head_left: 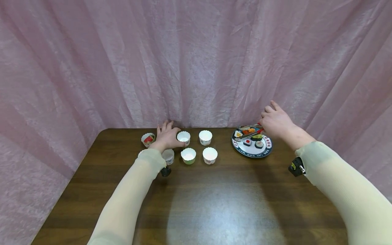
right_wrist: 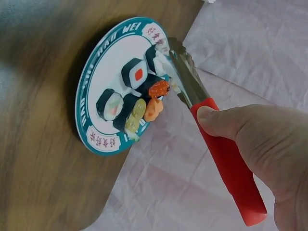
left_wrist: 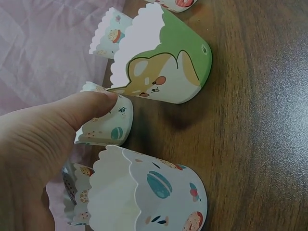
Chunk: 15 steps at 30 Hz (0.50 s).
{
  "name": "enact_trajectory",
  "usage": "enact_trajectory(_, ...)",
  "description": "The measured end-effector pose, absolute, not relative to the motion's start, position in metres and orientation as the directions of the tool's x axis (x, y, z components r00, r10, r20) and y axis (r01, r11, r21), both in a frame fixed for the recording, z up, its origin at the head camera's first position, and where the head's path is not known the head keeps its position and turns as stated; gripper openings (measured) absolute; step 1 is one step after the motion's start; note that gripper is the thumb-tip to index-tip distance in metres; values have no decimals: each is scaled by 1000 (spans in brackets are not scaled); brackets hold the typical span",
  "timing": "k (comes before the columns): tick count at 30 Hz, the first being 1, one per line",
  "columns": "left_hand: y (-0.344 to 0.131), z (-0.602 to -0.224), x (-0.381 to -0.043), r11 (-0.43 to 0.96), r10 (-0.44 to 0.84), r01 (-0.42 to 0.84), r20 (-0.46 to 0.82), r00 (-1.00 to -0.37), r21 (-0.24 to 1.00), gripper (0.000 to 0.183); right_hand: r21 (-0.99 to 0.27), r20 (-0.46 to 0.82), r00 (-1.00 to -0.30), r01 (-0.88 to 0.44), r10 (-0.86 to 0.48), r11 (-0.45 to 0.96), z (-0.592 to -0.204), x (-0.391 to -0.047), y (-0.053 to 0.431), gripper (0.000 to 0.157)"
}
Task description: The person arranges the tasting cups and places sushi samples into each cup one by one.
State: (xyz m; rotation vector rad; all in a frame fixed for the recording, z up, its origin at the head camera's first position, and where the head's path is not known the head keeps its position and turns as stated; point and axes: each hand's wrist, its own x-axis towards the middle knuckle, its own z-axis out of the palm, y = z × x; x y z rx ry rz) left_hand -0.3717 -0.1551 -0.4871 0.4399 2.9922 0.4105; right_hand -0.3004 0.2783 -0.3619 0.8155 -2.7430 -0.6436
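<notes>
My left hand [head_left: 167, 136] is at a white paper cup [head_left: 183, 136] in the back row, thumb on its near wall and index finger curved round its far side. In the left wrist view the thumb lies across that cup's patterned wall [left_wrist: 113, 122]. My right hand [head_left: 277, 123] grips metal tongs [head_left: 248, 135] by their red handles [right_wrist: 228, 168]. The tong tips [right_wrist: 179, 50] are apart, over the edge of a plate [head_left: 251, 152] with several sushi pieces, among them a roll with a red centre [right_wrist: 134, 73]. Nothing shows between the tips.
A green paper cup [head_left: 188, 156] and white cups [head_left: 210, 156], [head_left: 205, 137] stand close to the left hand. Another cup [head_left: 168, 156] is by the left wrist. At the far left a cup [head_left: 148, 139] holds red and green food. A pink curtain [head_left: 196, 68] hangs behind the wooden table [head_left: 214, 204].
</notes>
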Motion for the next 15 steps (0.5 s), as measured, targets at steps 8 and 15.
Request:
enact_trajectory(8,-152,-487,-368,920,289,270,-29,-957,283,81,452,81,-814,-485,-576,749,-363,-303,276,29)
enact_trajectory(15,-152,-494,-371,918,288,270,-23,-957,292,80,450,73,-814,-489,-577,747,-366,-306,276,29)
